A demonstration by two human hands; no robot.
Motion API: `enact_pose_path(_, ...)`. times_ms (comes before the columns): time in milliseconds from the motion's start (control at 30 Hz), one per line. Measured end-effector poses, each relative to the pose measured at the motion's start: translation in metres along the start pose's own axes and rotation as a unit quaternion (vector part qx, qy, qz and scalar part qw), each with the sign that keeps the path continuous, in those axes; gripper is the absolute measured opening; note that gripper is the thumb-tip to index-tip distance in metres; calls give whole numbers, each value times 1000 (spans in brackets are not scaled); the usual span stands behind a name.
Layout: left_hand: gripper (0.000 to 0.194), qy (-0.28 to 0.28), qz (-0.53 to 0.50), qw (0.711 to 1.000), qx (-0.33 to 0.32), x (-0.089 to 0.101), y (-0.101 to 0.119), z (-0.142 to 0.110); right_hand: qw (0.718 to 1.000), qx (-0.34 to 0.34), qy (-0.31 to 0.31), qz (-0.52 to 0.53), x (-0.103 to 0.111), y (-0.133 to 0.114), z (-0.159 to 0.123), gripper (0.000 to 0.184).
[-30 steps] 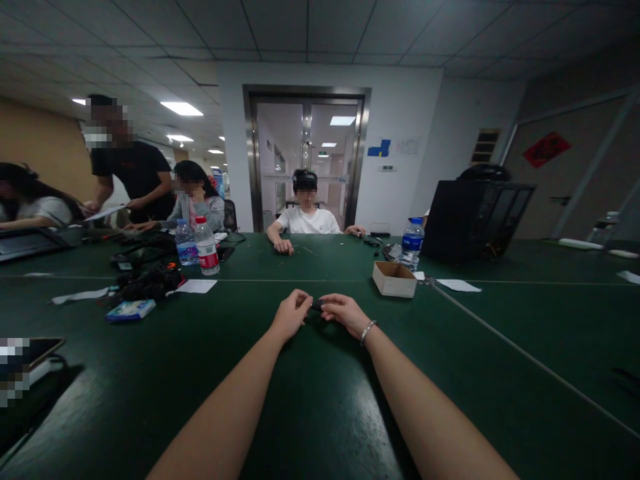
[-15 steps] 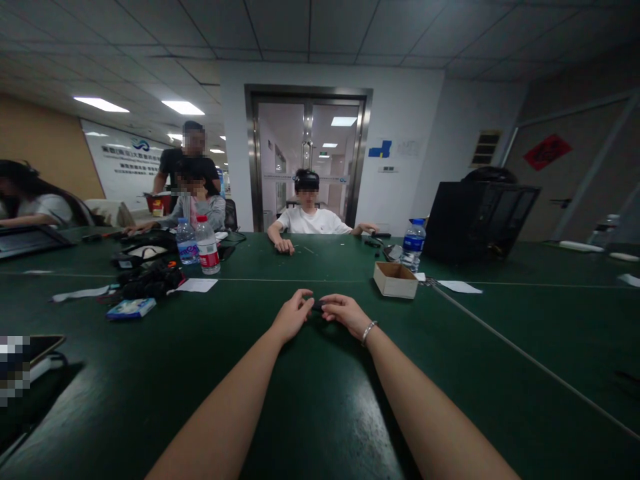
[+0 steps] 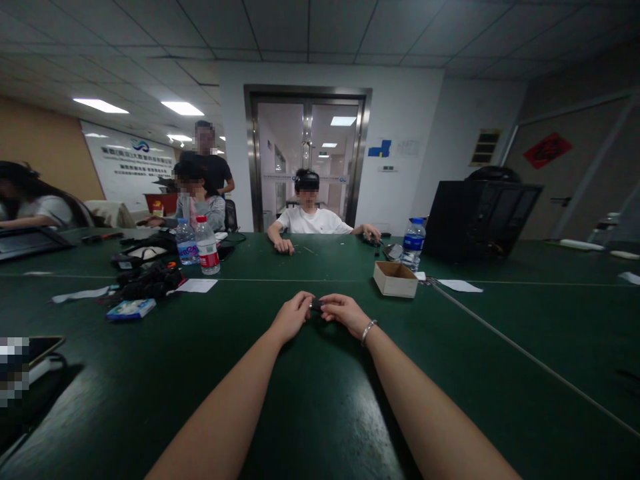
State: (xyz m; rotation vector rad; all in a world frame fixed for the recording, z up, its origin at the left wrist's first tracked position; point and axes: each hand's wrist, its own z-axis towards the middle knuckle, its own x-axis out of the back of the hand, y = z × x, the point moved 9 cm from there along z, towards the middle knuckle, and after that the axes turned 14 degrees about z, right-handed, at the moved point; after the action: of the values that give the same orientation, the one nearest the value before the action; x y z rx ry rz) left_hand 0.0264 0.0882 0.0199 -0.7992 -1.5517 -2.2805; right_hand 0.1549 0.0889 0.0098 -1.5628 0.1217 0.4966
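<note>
Currently: glass double door, beyond the open box, to its left. Tabletop, dark green with pale seams, running under the box and out to either side. Standing person, well left of the box and far beyond it, further right than a moment ago. Black case, right of the box. Blue-labelled bottle, just beyond the box. Co-worker's hand, beyond the box, now lower, at small dark items. Left hand, left of the box; fingertips drawn in to the near end of a small black object, having stood apart; actual hold, cannot tell. Right hand, between left hand and box; grip narrowed to a pinch on the object. Object itself: left of the box, seemingly now attended from both ends.
</note>
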Motion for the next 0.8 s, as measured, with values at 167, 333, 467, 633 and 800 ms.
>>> enact_pose_path(167, 38, 9, 8, 1000, -7, 3, 3, -1, 1000, -2, 3, 1, 1, 2, 2, 21)
enact_pose_path(333, 38, -1, 12, 1000, -10, 0, 1, 0, 1000, 2, -1, 1, 4, 4, 4, 21)
enact_pose_path(467, 36, 19, -20, 999, -15, 3, 0, 2, 1000, 0, -2, 2, 4, 5, 5, 23)
enact_pose_path(633, 37, 11, -11, 1000, -13, 1, -2, 2, 1000, 2, -14, -2, 1, 4, 3, 23)
enact_pose_path(800, 34, 26, -53, 998, -13, 3, -2, 3, 1000, 6, 5, 3, 6, 4, 5, 23)
